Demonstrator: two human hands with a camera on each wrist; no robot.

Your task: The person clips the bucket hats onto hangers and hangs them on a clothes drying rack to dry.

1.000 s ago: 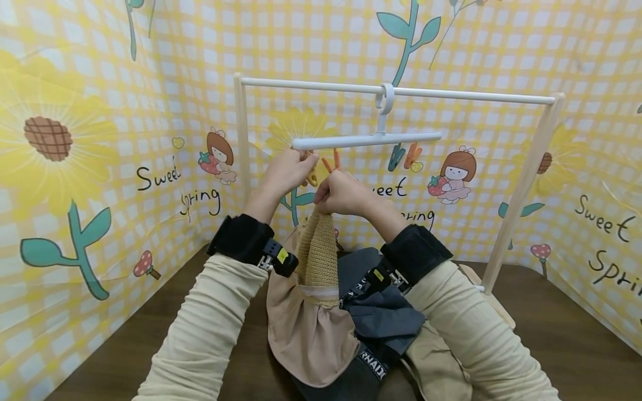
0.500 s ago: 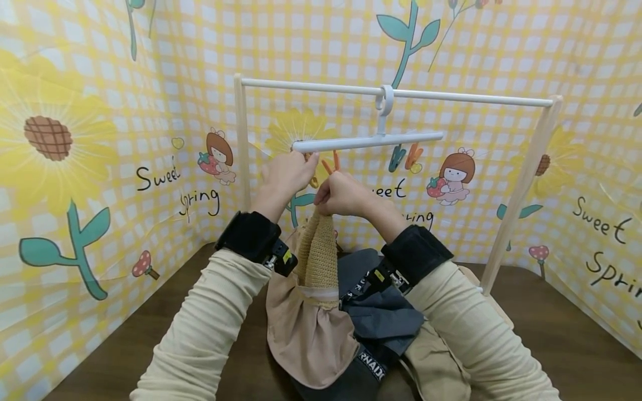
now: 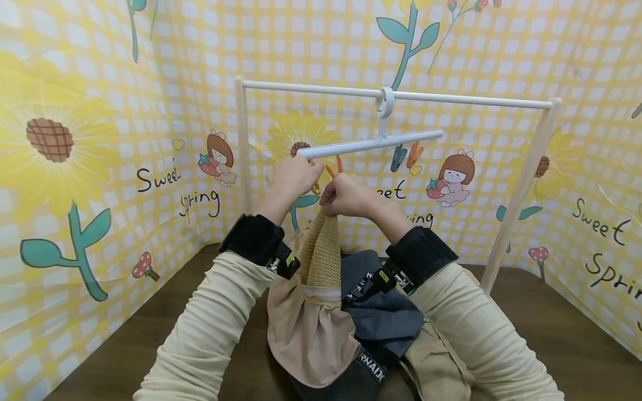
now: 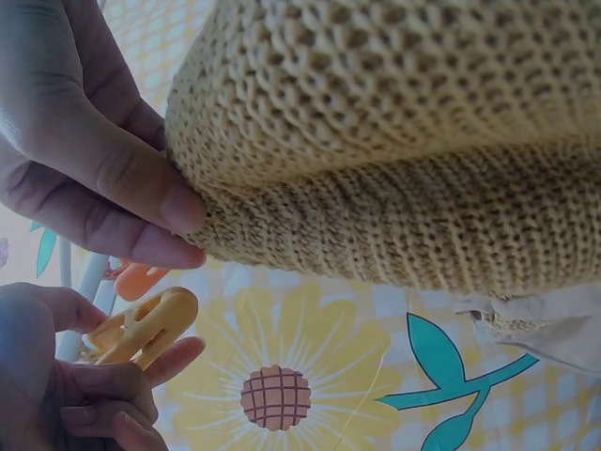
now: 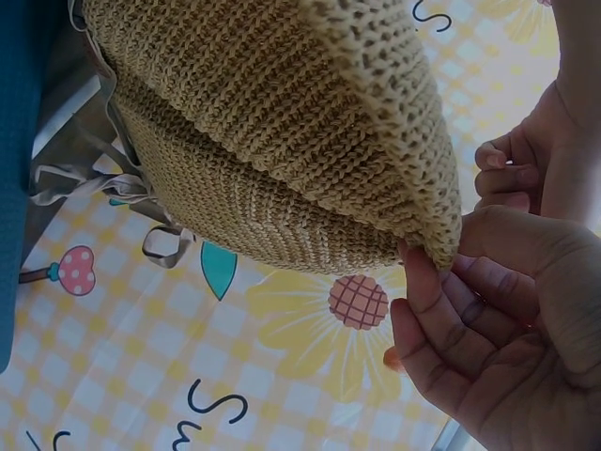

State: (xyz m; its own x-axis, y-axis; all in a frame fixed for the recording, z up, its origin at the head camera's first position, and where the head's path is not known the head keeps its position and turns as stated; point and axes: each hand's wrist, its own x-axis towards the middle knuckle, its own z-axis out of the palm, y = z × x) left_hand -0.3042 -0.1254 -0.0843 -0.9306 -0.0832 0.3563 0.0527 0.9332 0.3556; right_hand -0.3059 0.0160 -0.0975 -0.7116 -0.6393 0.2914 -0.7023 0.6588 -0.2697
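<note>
A woven straw-coloured hat [image 3: 326,262] with a pink-beige fabric brim [image 3: 311,345] hangs by its crown, the tip pinched between the thumb and fingers of my right hand [image 3: 351,195]. My left hand [image 3: 292,177] is at the left end of a white hanger [image 3: 346,147], its fingers pinching a yellow clothespin [image 4: 155,324]. Just above my right hand, an orange clothespin [image 3: 339,164] shows beneath the hanger bar. The hat's tip is below the clips and apart from them. In the right wrist view, my right fingertips [image 5: 427,282] meet at the knit's corner.
The hanger hooks over the white rail [image 3: 311,87] of a wooden-legged rack. Green [image 3: 398,158] and orange clips hang on its right half. Behind the straw hat lie a dark grey fabric hat [image 3: 386,323] and a beige one [image 3: 438,362] on the brown table [image 3: 120,351].
The hanger's left end has dipped and its right end has risen slightly. My left hand has moved a little down and right with it. My right hand keeps its pinch on the hat.
</note>
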